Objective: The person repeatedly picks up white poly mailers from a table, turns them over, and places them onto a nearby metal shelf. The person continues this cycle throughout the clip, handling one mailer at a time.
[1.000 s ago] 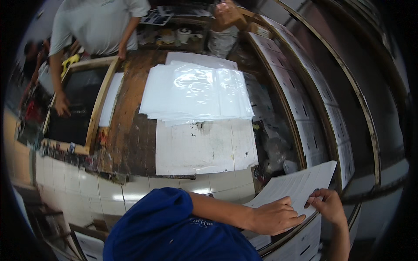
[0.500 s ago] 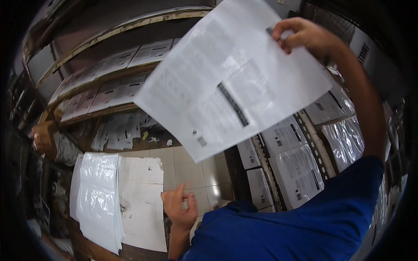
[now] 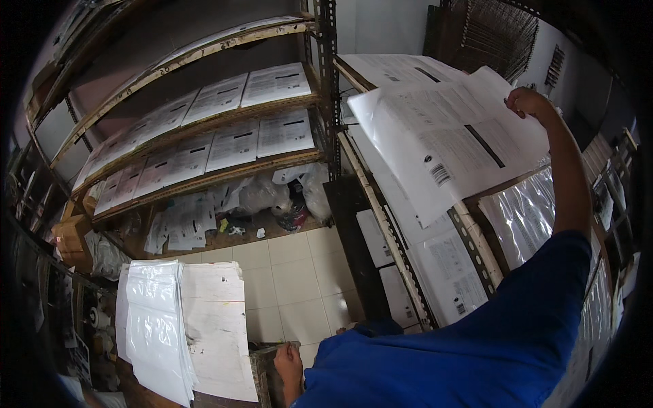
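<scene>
In the upper right, a large translucent plastic sheet (image 3: 456,129) printed with dark text hangs from my right hand (image 3: 529,103). My fingers pinch the sheet's far right corner. The sheet lies slanted over the slatted rack (image 3: 469,234) on the right, covering part of the printed sheets there. My left hand (image 3: 288,362) is low in the middle with its fingers curled, nothing showing in them. It is just right of a pale board (image 3: 214,326). A stack of glossy white plastic sheets (image 3: 155,330) lies on that board's left part.
Wooden shelves (image 3: 204,115) at the back left carry rows of printed sheets. Crumpled plastic bags (image 3: 262,196) sit under them, and a cardboard box (image 3: 72,239) stands at the left. More glossy sheets (image 3: 517,211) lie on the right rack. Tiled floor (image 3: 292,272) shows between.
My right hand has carried the printed sheet away to the right and laid it lower over the rack, uncovering the back shelves. My left hand has dropped lower and its fingers have curled in.
</scene>
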### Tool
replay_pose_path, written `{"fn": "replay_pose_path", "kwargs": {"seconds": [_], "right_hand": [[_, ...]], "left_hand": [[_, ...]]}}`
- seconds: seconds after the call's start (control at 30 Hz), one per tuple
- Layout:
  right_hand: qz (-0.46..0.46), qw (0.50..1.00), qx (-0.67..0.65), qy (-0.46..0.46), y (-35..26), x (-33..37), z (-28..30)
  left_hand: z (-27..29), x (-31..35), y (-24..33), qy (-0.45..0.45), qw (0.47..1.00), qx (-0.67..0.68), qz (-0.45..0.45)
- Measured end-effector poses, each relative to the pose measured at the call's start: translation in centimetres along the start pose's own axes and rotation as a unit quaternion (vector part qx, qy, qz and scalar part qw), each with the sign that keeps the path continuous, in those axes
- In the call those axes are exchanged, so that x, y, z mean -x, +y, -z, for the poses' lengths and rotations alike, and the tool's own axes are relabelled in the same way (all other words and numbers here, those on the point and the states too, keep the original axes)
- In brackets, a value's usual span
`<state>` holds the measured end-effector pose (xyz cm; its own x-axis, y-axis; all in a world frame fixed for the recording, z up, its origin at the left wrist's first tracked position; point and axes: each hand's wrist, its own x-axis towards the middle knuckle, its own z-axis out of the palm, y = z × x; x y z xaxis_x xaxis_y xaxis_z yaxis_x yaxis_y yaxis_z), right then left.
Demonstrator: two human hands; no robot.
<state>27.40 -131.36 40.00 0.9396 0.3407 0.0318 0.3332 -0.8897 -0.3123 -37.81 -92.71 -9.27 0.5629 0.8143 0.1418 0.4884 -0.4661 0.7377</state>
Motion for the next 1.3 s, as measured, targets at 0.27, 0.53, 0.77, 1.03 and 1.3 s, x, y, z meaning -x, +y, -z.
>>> {"fn": "replay_pose_path", "kwargs": {"seconds": [0.27, 0.53, 0.77, 1.03, 1.3], "right_hand": [[-0.001, 0.987, 0.128, 0.1, 9.9, -4.8, -1.8], [0.139, 0.95, 0.181, 0.215, 15.1, -7.3, -2.7], [0.15, 0.886, 0.425, 0.114, 15.1, -8.3, -2.6], [-0.018, 0.912, 0.342, 0.227, 15.4, -11.7, -2.6], [0.29, 0.899, 0.286, 0.16, -16.7, -1.7, -2.6]], "left_hand": [[-4.0, 6.4, -10.1, -0.059, 0.97, 0.01, 0.237], [-5.4, 10.5, -13.1, -0.044, 0.961, 0.03, 0.271], [-6.3, 10.7, -14.0, -0.029, 0.958, 0.03, 0.284], [-3.7, 10.5, -11.6, 0.029, 0.968, -0.028, 0.247], [3.9, 7.4, -1.6, 0.174, 0.982, -0.033, 0.068]]}}
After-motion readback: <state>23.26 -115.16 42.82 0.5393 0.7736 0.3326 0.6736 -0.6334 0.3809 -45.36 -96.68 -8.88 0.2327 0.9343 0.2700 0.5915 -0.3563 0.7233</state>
